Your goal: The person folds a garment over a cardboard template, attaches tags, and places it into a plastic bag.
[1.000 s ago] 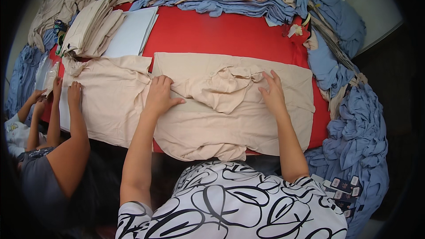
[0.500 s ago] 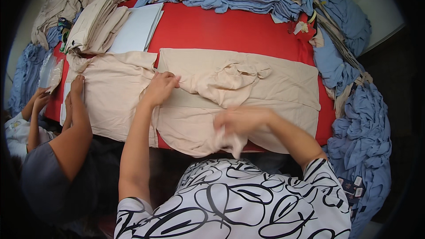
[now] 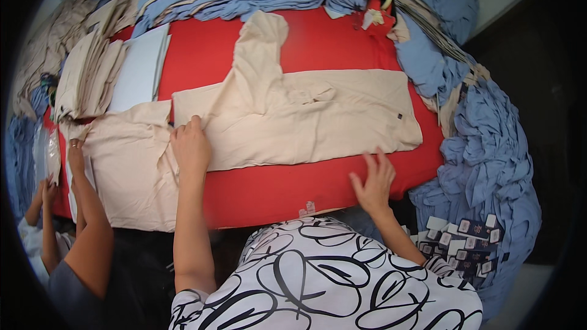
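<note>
A beige long-sleeved shirt (image 3: pixel 318 128) lies folded lengthwise across the red table (image 3: pixel 263 192), one sleeve stretched away toward the far side. Close to its right end sits a small dark label (image 3: pixel 400 116). My left hand (image 3: pixel 191 145) is at the shirt's left end, fingers bent and closed on the cloth; the fingertips are partly hidden. Just off the near right edge of the shirt, my right hand (image 3: pixel 374 183) is held with its fingers spread and nothing in it. Left of my left hand, a second beige garment (image 3: pixel 131 165) lies flat.
Another person's hand (image 3: pixel 76 153) rests by the second garment; further hands (image 3: pixel 46 189) hold a clear bag. Folded beige garments (image 3: pixel 92 73) and white boards (image 3: pixel 137 67) stand at far left. Blue garments (image 3: pixel 489 165) heap along the right, with dark tags (image 3: pixel 477 244) on them.
The bunched shirt has been folded over toward the far side, and its sleeve now reaches away from me. My right hand has let go of the cloth and moved right. The view has shifted.
</note>
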Action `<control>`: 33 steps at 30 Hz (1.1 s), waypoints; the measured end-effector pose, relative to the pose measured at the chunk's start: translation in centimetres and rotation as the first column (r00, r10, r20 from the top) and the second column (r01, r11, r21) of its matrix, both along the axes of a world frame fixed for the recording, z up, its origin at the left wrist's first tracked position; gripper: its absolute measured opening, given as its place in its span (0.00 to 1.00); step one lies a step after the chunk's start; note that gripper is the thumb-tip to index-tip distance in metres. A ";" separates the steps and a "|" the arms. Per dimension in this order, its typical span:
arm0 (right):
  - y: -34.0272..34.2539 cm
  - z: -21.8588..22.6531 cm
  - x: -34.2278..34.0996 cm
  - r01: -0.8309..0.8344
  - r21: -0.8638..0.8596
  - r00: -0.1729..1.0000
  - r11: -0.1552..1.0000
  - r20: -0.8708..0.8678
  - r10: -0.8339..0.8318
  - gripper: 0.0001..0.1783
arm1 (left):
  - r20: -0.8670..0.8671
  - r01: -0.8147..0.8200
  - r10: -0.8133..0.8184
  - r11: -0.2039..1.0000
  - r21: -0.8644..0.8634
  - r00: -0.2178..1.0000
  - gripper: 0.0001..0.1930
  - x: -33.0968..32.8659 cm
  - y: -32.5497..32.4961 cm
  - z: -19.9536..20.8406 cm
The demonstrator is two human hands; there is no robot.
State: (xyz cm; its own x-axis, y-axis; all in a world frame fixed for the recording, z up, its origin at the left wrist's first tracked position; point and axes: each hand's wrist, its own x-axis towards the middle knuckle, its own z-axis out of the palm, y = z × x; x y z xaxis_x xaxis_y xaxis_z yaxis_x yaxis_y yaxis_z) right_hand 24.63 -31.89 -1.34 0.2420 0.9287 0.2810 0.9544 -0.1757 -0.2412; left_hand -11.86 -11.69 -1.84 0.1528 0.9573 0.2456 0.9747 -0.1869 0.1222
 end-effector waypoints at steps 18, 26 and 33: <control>7.0 8.6 18.3 0.484 -0.321 0.864 0.814 0.030 -0.502 0.16 | 0.309 0.038 -0.066 0.995 0.096 0.949 0.09 1.4 1.4 -1.8; 12.5 9.4 22.9 0.346 -0.007 0.935 0.938 -0.084 -0.345 0.11 | 0.468 -0.245 0.207 0.969 0.020 0.859 0.11 2.3 2.2 -1.0; 18.4 -3.0 15.9 0.340 0.109 0.939 0.934 -0.098 -0.331 0.23 | 0.332 -0.227 0.178 0.967 0.114 0.926 0.11 1.3 2.7 -3.3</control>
